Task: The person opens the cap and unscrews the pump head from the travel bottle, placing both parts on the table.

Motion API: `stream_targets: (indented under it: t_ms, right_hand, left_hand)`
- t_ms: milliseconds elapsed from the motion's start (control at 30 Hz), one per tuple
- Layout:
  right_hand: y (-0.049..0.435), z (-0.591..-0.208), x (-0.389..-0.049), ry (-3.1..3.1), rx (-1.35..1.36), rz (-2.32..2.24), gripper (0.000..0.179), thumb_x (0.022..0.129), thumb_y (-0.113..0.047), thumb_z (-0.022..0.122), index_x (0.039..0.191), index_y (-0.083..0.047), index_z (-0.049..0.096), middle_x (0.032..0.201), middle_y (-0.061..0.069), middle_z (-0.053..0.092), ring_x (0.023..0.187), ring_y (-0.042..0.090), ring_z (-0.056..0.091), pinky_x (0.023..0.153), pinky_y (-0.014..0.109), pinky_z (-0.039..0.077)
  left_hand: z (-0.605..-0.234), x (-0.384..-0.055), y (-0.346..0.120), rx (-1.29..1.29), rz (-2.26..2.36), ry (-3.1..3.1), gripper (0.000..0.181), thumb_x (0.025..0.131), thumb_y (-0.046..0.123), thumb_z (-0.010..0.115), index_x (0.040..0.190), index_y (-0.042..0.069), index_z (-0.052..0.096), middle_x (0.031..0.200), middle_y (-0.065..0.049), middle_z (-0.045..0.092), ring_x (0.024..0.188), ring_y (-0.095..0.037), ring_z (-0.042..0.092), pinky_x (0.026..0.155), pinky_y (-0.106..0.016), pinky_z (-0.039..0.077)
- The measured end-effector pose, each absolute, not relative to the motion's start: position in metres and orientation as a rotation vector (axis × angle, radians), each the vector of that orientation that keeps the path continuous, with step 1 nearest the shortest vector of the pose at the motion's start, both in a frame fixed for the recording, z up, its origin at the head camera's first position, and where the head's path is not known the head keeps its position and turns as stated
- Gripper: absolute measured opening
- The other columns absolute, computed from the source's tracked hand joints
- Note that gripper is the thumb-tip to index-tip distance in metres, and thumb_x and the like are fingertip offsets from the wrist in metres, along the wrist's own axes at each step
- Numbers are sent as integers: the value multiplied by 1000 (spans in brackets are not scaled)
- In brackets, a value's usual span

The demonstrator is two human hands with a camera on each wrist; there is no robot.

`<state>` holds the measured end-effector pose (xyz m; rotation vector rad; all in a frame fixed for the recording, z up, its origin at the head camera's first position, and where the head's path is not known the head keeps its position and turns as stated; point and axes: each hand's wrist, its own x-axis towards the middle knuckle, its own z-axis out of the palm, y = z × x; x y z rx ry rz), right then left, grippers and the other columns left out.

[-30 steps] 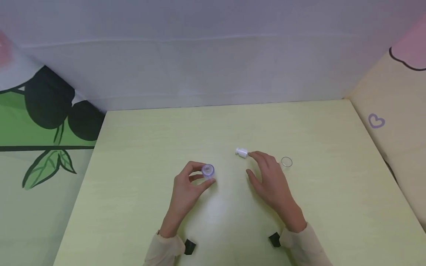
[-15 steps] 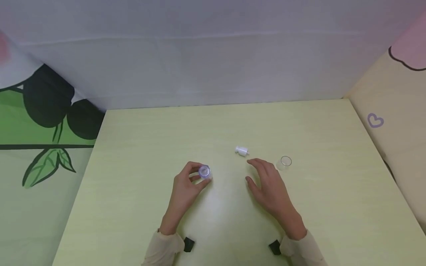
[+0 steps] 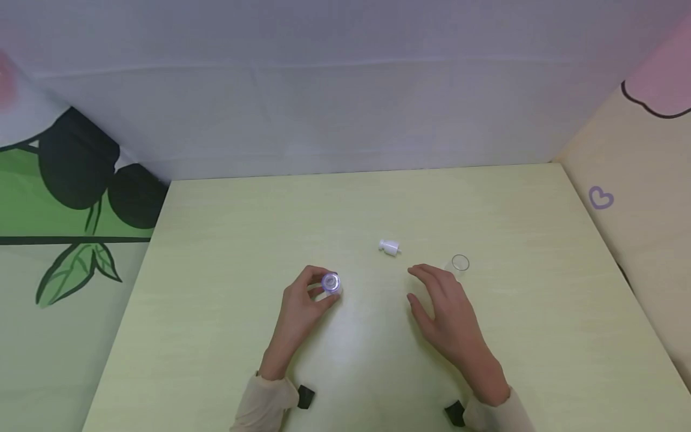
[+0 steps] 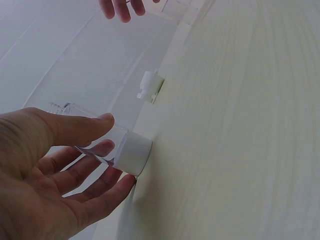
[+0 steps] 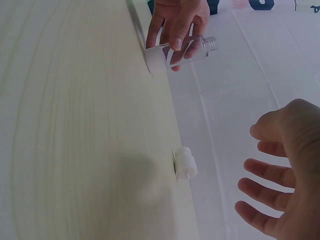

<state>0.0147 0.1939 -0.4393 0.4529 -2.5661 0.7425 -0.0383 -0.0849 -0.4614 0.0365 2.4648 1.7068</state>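
Note:
My left hand [image 3: 298,312] grips a small clear bottle [image 3: 331,283] between thumb and fingers. The left wrist view shows its white base [image 4: 133,153] down at the tabletop and its threaded neck uncovered. A white pump head [image 3: 389,247] lies on its side beyond and between the hands, with a thin stem pointing right. My right hand [image 3: 452,318] hovers over the table with fingers apart and relaxed, holding nothing. Just beyond its knuckles stands a clear round cap [image 3: 460,263], its rim facing up.
The pale wood-grain table [image 3: 243,240] ends at a white cloth wall [image 3: 345,120] at the back. A panel with a drawn purple heart [image 3: 601,198] borders the right side. Small black blocks [image 3: 306,397] sit at both sleeve cuffs.
My right hand has drawn away from the white pump head, towards me and slightly right. The left hand has shifted the bottle a little left and nearer.

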Motion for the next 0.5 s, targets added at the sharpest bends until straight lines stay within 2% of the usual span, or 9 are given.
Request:
stream_targets:
  t_ms: [133, 267, 367, 500]
  right_hand:
    - [203, -433, 22, -2550, 447, 759, 48, 89, -7, 74, 135, -5, 63, 133, 12, 66, 123, 34, 60, 99, 47, 48]
    - [217, -429, 26, -2496, 450, 743, 39, 102, -23, 60, 135, -3, 63, 132, 15, 66, 120, 35, 60, 98, 43, 45]
    - [230, -425, 27, -2438, 456, 709, 46, 108, -35, 50, 134, 0, 64, 131, 17, 67, 118, 37, 61, 99, 40, 44]
    - [251, -419, 28, -2411, 453, 661, 51, 108, -40, 49, 135, 1, 64, 130, 19, 67, 117, 41, 61, 95, 45, 44]
  left_hand:
    - [-464, -39, -86, 38, 1682, 2459, 47, 82, -6, 84, 122, 8, 64, 126, -13, 71, 116, -33, 72, 99, -45, 61]
    - [-463, -40, -86, 82, 1657, 2457, 48, 84, -3, 84, 125, 10, 63, 127, -11, 70, 116, -32, 71, 101, -46, 60]
    - [-462, -40, -90, 145, 1618, 2471, 51, 85, 2, 84, 129, 12, 61, 131, -6, 68, 120, -29, 68, 106, -47, 56]
    - [-455, -39, -105, 281, 1525, 2541, 60, 87, 10, 85, 139, 15, 56, 141, -3, 62, 131, -28, 59, 112, -50, 50]
